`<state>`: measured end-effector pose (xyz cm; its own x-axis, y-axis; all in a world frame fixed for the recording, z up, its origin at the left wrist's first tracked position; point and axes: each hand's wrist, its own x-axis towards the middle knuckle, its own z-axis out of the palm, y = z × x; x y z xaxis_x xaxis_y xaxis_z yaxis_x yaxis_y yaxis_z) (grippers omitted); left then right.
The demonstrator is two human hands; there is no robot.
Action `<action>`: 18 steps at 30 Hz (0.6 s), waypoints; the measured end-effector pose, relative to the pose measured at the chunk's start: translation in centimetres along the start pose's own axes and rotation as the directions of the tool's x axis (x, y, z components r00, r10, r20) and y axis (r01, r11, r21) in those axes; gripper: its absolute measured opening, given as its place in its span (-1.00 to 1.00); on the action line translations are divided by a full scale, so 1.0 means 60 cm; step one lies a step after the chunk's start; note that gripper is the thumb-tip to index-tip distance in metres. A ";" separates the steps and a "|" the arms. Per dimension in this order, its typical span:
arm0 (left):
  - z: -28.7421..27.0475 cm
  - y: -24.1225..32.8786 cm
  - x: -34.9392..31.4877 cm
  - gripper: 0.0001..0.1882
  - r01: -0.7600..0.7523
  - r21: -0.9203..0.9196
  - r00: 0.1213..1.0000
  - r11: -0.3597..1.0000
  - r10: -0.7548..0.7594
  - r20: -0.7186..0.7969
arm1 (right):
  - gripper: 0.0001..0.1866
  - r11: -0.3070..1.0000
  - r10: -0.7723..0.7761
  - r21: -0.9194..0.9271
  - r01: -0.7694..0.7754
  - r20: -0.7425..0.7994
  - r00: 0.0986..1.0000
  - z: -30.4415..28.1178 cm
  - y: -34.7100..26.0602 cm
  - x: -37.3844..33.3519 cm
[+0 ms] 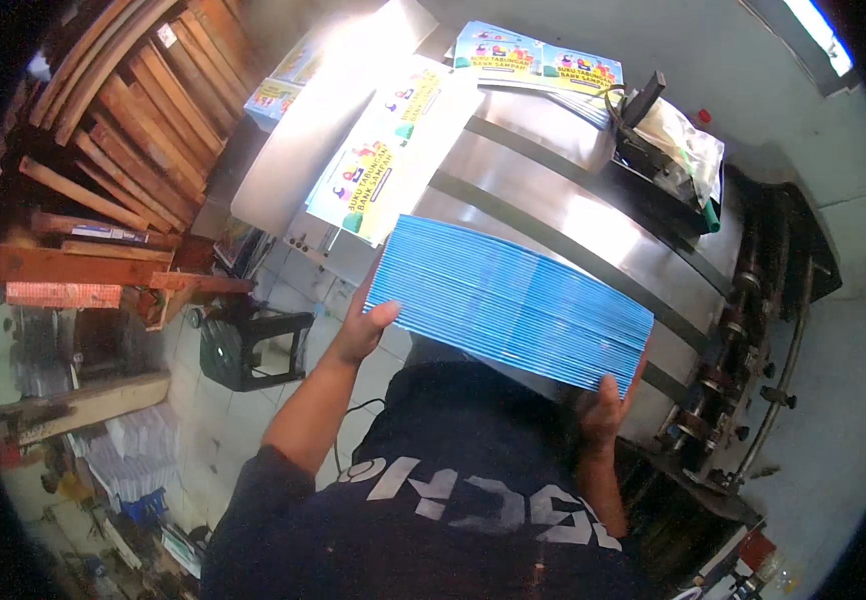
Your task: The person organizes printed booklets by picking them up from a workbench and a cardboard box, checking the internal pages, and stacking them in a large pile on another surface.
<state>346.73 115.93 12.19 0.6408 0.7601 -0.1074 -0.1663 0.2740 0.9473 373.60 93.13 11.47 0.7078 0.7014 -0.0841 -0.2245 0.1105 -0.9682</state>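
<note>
A thick stack of blue-edged booklets [508, 300] is held up in front of my body, its layered edges facing me. My left hand [365, 328] grips its left end, thumb on the near side. At the right end my right hand [608, 405] clasps it the same way, with the fingers mostly hidden behind the stack. Just beyond its left corner lie printed sheets [378, 165] with yellow and light-blue pictures. Below and past the stack is a metal machine table [553, 210] crossed by dark bands.
More printed booklets [538, 62] lie at the table's far edge. Beside them stands a black box [668, 165] with plastic and tools. Rollers and rods [728, 370] run along the right. Wooden boards [143, 120] fill a rack at left, above a black stool [253, 345] on the tiled floor.
</note>
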 end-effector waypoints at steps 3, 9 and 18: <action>-0.036 -0.017 0.004 0.14 -0.056 0.079 0.993 0.995 0.047 0.105 | 0.05 0.981 -0.127 -0.130 0.146 0.146 0.981 -0.031 0.007 0.013; -0.016 0.015 0.011 0.30 -0.031 0.484 0.997 0.874 -0.007 0.076 | -0.02 0.796 -0.141 -0.539 0.274 0.276 0.951 -0.071 0.026 0.018; -0.017 0.005 0.027 0.03 -0.170 0.528 0.983 0.832 0.180 0.033 | -0.16 0.849 -0.008 -0.518 0.102 0.180 0.984 -0.108 0.012 0.073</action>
<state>346.93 117.84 11.99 0.6249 0.7771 0.0746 0.1490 -0.2125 0.9657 380.86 91.70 8.89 0.5777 0.8156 -0.0322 0.2285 -0.1995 -0.9529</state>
